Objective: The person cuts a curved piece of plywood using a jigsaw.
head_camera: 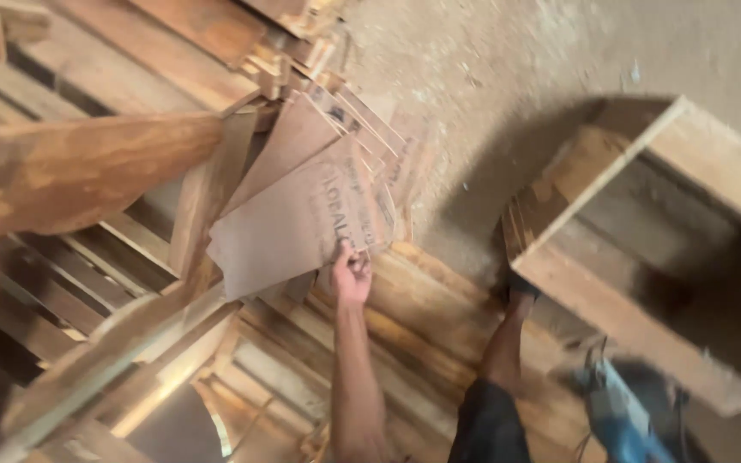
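One hand [352, 273] at frame centre pinches the lower edge of a thin plywood sheet [298, 225] fanned among stacked boards [87, 167] upper left; which arm it is I can't tell, other hand not visible, blue tool [623, 420] lower right blurred.

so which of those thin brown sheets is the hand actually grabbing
The front sheet, the one on top of the fanned stack. The hand pinches its lower right edge; the other sheets are fanned out behind it, further from the hand.
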